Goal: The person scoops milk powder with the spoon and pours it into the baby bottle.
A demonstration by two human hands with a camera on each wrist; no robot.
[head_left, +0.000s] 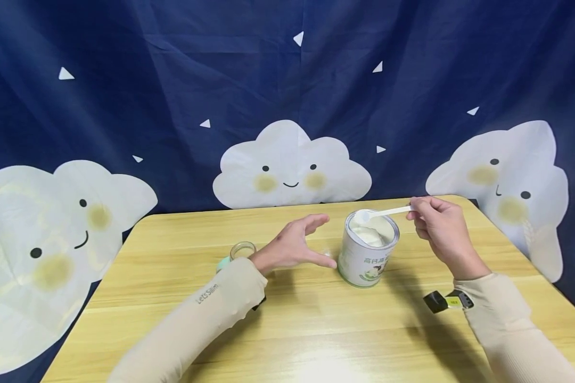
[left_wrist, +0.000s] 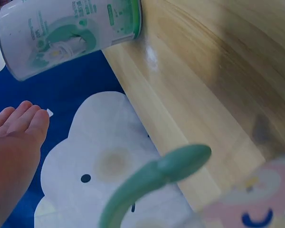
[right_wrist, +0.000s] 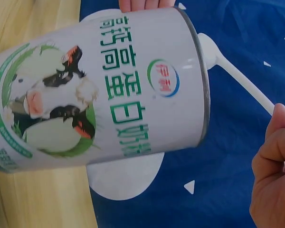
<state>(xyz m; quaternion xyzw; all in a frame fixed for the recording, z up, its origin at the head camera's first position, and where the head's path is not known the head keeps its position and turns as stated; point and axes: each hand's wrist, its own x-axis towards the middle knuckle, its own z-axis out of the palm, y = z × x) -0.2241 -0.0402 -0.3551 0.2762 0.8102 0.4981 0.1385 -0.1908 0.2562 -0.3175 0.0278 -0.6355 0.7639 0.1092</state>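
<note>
My right hand (head_left: 443, 229) pinches the thin handle of a white measuring scoop (head_left: 388, 211). Its bowl, with white powder in it, is over the mouth of an open milk powder can (head_left: 359, 266). White powder (head_left: 371, 236) shows inside the can. In the right wrist view, the can (right_wrist: 156, 114) carries a cow picture and green lettering, and the scoop (right_wrist: 247, 85) sticks out past its rim. My left hand (head_left: 294, 244) is to the left of the can with thumb and fingers spread and nothing in it. Its thumb tip comes close to the can's side.
Behind my left wrist stands a clear glass cup (head_left: 243, 249), partly hidden by the sleeve. A mint green curved handle (left_wrist: 156, 173) and a pink printed face (left_wrist: 259, 204) show close up in the left wrist view. A patterned navy curtain (head_left: 292, 80) hangs behind the wooden table (head_left: 316, 330).
</note>
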